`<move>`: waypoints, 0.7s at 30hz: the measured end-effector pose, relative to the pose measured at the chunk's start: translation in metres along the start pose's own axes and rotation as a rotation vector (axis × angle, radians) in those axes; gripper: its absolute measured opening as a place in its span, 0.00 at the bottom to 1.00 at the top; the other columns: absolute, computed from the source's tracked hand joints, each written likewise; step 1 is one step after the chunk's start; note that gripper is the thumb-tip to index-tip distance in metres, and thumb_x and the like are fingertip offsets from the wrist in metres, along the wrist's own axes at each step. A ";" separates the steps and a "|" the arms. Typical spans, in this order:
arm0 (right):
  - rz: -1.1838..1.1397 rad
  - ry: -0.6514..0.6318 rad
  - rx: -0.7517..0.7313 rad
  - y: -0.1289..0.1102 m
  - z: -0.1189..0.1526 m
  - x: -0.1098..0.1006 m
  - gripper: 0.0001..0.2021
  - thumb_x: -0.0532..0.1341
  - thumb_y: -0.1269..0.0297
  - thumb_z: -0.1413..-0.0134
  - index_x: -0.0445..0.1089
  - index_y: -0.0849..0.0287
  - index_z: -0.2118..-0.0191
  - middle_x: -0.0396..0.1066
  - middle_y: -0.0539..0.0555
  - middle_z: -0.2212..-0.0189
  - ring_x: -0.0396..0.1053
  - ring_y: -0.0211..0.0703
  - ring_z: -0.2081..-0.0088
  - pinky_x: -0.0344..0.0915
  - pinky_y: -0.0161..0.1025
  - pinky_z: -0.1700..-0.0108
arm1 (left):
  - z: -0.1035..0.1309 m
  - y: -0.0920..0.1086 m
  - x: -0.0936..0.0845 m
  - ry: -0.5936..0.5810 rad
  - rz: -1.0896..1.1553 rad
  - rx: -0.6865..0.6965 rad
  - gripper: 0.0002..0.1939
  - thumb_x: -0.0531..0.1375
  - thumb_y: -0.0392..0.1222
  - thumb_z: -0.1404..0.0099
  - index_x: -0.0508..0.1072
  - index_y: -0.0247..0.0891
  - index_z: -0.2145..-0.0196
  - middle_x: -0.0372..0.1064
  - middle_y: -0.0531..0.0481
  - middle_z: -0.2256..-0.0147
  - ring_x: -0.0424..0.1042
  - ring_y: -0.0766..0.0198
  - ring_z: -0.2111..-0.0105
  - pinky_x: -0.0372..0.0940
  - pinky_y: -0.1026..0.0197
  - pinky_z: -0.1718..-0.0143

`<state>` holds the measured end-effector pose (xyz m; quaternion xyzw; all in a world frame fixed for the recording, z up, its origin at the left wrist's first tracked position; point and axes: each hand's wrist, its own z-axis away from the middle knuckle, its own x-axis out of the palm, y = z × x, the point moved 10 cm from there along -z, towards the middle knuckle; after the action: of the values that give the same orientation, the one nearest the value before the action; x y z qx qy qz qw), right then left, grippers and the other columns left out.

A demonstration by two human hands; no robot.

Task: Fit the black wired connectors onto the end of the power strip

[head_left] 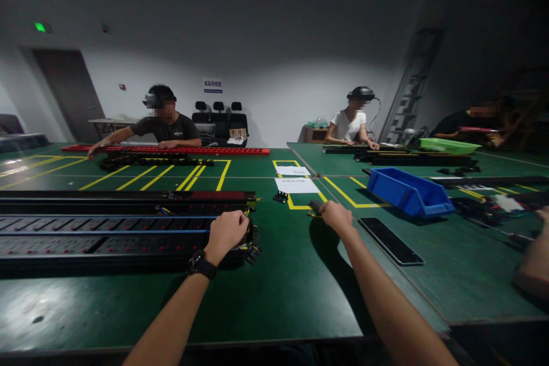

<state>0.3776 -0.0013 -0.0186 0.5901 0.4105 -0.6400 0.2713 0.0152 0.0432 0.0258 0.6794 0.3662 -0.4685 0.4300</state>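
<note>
My left hand [228,233], with a dark watch at the wrist, is closed at the right end of the long black strips [107,243]; what its fingers grip is hidden. Small black end pieces [254,253] and coloured wires show just beside it. To the right, my right hand [338,216] pinches a small black part [316,207] with yellow wire, held over the green table [291,297]. Another small black piece [282,197] lies near the white paper sheets [295,185].
A black tablet-like panel [391,240] and a blue bin [407,191] are right of my right hand. Several people sit across the table, near a red rail [206,150] and a green tray [449,145]. Another person's arm [534,263] reaches in at right.
</note>
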 end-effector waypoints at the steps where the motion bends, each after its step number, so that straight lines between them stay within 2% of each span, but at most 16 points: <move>1: 0.000 -0.004 -0.013 -0.001 0.000 0.000 0.17 0.57 0.72 0.39 0.80 0.51 0.52 0.77 0.65 0.52 0.74 0.62 0.49 0.65 0.52 0.50 | 0.000 0.000 0.000 -0.002 0.001 -0.002 0.16 0.50 0.46 0.31 0.76 0.42 0.68 0.78 0.46 0.65 0.77 0.54 0.64 0.63 0.60 0.65; 4: 0.005 -0.006 -0.030 -0.004 0.000 0.001 0.18 0.57 0.73 0.40 0.79 0.49 0.51 0.77 0.64 0.51 0.73 0.61 0.48 0.64 0.54 0.48 | 0.000 -0.001 0.000 -0.004 0.001 -0.004 0.17 0.50 0.46 0.30 0.76 0.42 0.67 0.78 0.45 0.65 0.77 0.54 0.64 0.63 0.60 0.65; 9: 0.033 0.016 0.017 -0.001 0.000 -0.004 0.15 0.55 0.67 0.38 0.79 0.57 0.55 0.77 0.66 0.55 0.75 0.61 0.51 0.64 0.54 0.50 | 0.001 0.000 -0.001 0.006 -0.006 0.003 0.17 0.50 0.46 0.30 0.76 0.42 0.67 0.79 0.45 0.65 0.77 0.54 0.64 0.63 0.60 0.65; 11: 0.045 0.041 0.018 -0.002 0.001 -0.007 0.14 0.55 0.66 0.38 0.80 0.56 0.56 0.78 0.65 0.56 0.74 0.60 0.51 0.64 0.53 0.50 | 0.001 0.000 -0.002 0.010 -0.004 0.007 0.17 0.50 0.46 0.30 0.76 0.42 0.67 0.79 0.45 0.65 0.77 0.54 0.63 0.63 0.60 0.65; 14: 0.051 0.065 0.023 -0.001 0.000 -0.008 0.13 0.57 0.62 0.39 0.80 0.55 0.57 0.78 0.63 0.56 0.74 0.60 0.50 0.64 0.52 0.51 | 0.001 0.000 -0.002 0.009 -0.006 0.002 0.17 0.50 0.46 0.31 0.77 0.42 0.67 0.79 0.45 0.65 0.77 0.54 0.63 0.62 0.61 0.66; 18: 0.032 0.051 0.083 0.009 -0.003 -0.002 0.14 0.61 0.56 0.41 0.80 0.58 0.57 0.77 0.66 0.56 0.74 0.61 0.51 0.65 0.51 0.52 | 0.001 0.000 -0.001 0.015 -0.016 0.003 0.17 0.50 0.47 0.31 0.77 0.42 0.67 0.79 0.45 0.65 0.77 0.54 0.64 0.62 0.61 0.66; 21: 0.019 0.045 0.098 0.013 -0.007 0.002 0.13 0.61 0.59 0.41 0.79 0.59 0.57 0.77 0.67 0.56 0.75 0.61 0.52 0.66 0.50 0.53 | 0.001 0.000 -0.001 0.015 -0.016 0.004 0.17 0.50 0.46 0.31 0.76 0.43 0.67 0.79 0.46 0.65 0.77 0.55 0.64 0.61 0.61 0.66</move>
<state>0.3914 -0.0021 -0.0232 0.6206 0.3792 -0.6434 0.2388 0.0145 0.0425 0.0261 0.6808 0.3736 -0.4676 0.4223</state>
